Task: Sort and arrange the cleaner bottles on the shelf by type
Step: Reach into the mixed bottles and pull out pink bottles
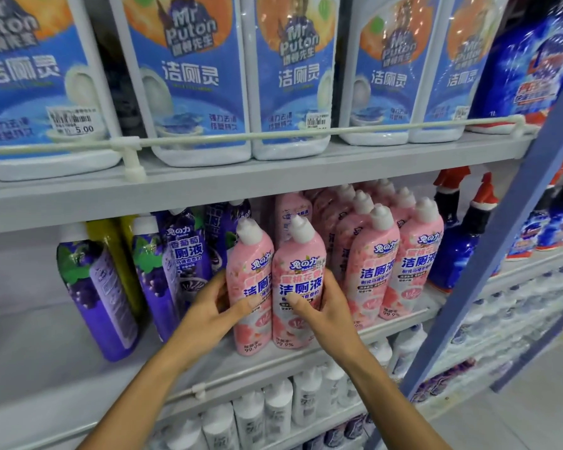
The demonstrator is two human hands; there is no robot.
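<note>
The left hand (213,308) wraps around the left pink bottle (246,280) and the right hand (325,306) around the right pink bottle (301,271). Both bottles stand upright and touching at the front edge of the middle shelf (78,368). They stand between the purple bottles (176,261) and the pink row (390,264), probably so they can be slid over to join their own kind.
</note>
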